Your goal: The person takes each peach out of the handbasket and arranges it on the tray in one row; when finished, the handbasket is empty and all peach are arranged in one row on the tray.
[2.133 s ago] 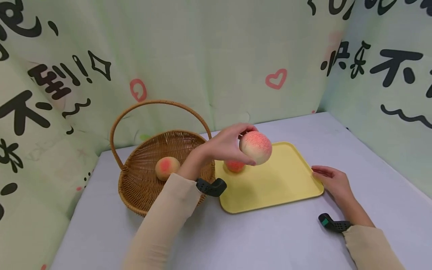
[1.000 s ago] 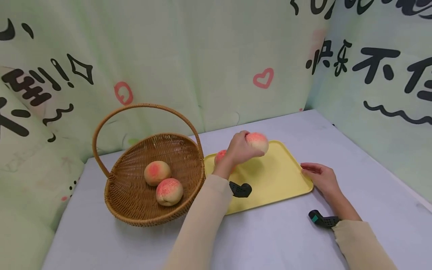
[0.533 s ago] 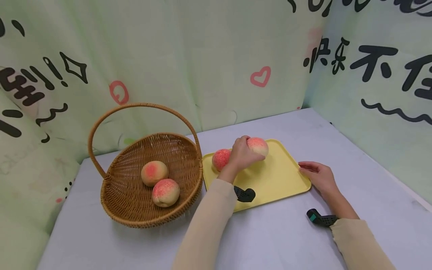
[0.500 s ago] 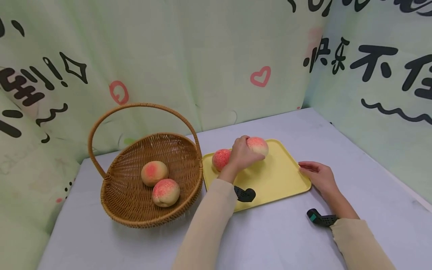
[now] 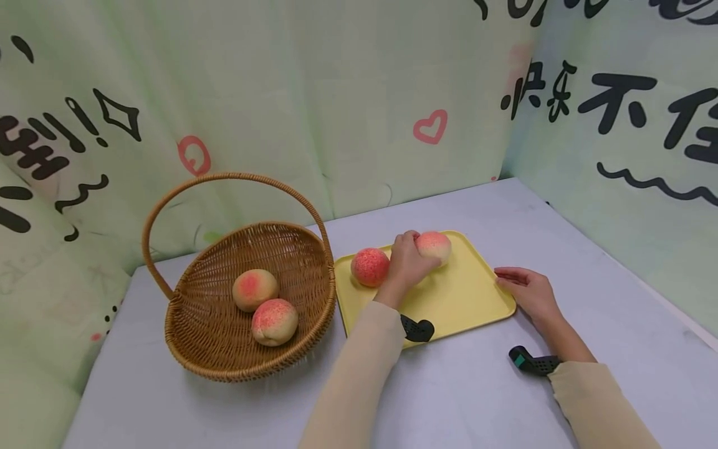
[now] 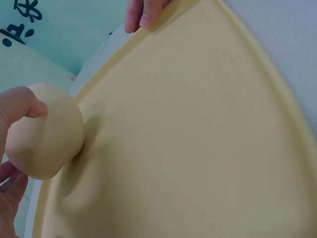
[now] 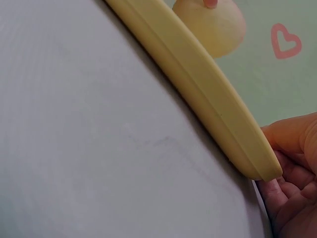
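Note:
My left hand grips a pale pink peach over the back part of a yellow tray. In the left wrist view the thumb lies on the near side of this peach, with fingers below it; whether it touches the tray I cannot tell. A redder peach sits on the tray's left end, beside my left wrist. At the tray's right edge my right hand pinches the rim. The right wrist view has its thumb and curled fingers at the tray corner.
Left of the tray stands a wicker basket with a tall arched handle. Two peaches lie in it, one blushed orange and one pinker. A printed curtain hangs behind the white-covered table.
My left hand has carried the peach away from the basket and lowered it toward the tray's back. The basket's second peach came out from behind the arm. The right hand stays at the rim.

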`<state>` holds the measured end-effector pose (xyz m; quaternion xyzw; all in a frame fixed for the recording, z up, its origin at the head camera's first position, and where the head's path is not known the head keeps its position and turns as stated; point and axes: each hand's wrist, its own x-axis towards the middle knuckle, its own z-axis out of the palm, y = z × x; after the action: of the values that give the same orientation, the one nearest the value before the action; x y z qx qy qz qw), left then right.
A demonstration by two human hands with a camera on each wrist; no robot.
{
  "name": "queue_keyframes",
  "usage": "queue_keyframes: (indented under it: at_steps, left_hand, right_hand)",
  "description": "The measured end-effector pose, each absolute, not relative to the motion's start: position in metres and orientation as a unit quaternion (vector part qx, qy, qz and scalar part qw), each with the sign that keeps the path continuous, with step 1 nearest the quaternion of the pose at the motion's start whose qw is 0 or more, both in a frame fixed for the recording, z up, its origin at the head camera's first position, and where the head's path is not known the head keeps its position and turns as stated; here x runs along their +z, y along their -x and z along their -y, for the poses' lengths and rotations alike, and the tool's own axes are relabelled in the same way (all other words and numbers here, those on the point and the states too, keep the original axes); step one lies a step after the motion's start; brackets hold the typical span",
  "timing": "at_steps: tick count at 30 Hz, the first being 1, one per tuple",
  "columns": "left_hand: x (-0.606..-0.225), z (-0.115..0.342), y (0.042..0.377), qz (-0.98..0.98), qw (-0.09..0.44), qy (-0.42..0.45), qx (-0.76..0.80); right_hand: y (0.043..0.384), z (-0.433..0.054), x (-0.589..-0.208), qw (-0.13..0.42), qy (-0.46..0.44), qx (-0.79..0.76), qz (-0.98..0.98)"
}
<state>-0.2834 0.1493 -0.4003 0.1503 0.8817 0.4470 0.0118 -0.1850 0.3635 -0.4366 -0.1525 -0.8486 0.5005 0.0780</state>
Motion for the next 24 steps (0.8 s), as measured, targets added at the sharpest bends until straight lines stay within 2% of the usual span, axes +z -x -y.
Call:
queue_keyframes:
  at_steps: [7,24]
  left_hand:
    - [-0.392,-0.151,0.282,-0.916,-0.015,-0.186,0.356]
    - [-0.402,-0.15,0.277,-0.914,-0.012,-0.131,0.384]
  right_hand:
    - [0.186,-0.363,-0.438,0.076,0.154,0.497,0.851]
    - [0.188,-0.364,-0.437,0.066,0.169,0.49,0.852]
